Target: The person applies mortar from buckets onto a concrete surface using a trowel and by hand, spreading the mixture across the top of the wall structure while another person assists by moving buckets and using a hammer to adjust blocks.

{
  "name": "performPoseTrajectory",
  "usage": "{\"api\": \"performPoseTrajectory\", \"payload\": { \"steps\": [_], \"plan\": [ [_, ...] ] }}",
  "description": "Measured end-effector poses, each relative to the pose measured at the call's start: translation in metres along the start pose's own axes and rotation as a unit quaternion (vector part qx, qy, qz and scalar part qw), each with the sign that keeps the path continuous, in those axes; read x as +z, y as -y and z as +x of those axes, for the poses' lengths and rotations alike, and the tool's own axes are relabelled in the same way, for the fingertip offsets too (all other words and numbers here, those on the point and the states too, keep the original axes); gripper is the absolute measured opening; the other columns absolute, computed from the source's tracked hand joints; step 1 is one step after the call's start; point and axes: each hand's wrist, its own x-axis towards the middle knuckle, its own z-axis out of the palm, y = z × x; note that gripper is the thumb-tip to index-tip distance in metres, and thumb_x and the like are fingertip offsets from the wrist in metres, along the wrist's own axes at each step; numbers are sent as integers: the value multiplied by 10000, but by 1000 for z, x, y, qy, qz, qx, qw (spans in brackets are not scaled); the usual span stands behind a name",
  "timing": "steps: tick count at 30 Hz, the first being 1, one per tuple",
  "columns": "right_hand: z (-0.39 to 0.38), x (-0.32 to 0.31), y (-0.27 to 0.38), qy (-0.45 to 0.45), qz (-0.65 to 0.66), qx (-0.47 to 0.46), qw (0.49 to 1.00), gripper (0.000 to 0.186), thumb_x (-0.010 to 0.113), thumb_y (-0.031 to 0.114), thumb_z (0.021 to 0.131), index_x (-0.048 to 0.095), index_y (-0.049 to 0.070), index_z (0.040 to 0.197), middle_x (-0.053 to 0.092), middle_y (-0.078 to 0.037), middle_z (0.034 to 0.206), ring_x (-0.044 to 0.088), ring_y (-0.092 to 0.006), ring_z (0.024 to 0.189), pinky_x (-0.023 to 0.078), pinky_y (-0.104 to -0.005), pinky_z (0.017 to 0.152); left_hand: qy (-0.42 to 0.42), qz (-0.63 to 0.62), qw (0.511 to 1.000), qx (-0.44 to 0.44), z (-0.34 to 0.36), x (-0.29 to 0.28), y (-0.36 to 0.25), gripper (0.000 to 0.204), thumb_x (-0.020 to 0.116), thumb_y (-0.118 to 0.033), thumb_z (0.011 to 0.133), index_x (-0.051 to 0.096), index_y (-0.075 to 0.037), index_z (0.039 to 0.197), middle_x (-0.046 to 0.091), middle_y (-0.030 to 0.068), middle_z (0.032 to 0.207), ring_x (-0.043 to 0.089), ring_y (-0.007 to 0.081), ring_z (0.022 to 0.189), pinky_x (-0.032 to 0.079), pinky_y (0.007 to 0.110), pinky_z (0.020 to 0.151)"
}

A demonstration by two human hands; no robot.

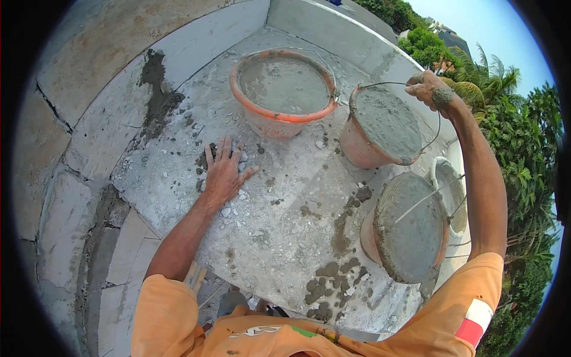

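My right hand (429, 90) is closed round the wire handle of a bucket (366, 150) full of wet grey cement mortar (386, 118). A lump of mortar sticks to that wrist. The bucket leans a little; whether its base touches the slab I cannot tell. My left hand (222, 172) lies flat with fingers spread on the rough, debris-strewn concrete slab (267, 208). Beyond it, an orange-rimmed bucket (270, 124) stands upright, filled with grey mortar. Nearer me on the right, another mortar-filled bucket (370, 235) has its wire handle lying across the top.
A white pail (441, 166) stands behind the near right bucket, against the low parapet wall (357, 35). Mortar splashes (336, 282) and chips dot the slab. Stone-faced wall (107, 53) curves along the left. Trees (511, 131) rise beyond the parapet.
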Motion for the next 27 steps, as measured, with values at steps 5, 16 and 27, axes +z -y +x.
{"api": "performPoseTrajectory", "payload": {
  "steps": [5, 16, 27],
  "plan": [
    [2, 5, -5, -26, -71, -104, 992, 360, 650, 190, 853, 675, -51, 1118, 701, -215, 1051, 672, -288, 941, 527, -386, 819, -42, 29, 997, 54, -8, -5, -22, 751, 599, -532, 904, 478, 30, 1386, 385, 303, 1463, 313, 423, 1410, 134, 578, 1175],
    [7, 7, -17, -59, -157, -117, 979, 287, 598, 167, 869, 696, -35, 1047, 712, -215, 973, 687, -333, 904, 527, -403, 857, 8, -371, 925, 82, 70, 100, -246, 1129, 777, -459, 775, 133, 160, 1465, 215, 352, 1521, 188, 477, 1442, 203, 499, 1190],
    [23, 4, -18, -156, -180, -149, 960, 281, 549, 85, 719, 732, -23, 902, 675, -271, 794, 692, -385, 757, 550, -431, 757, -91, -397, 913, 6, 108, 130, -264, 1139, 806, -360, 743, 102, 163, 1470, 180, 346, 1544, 158, 453, 1465, 134, 508, 1208]
  ]
}}
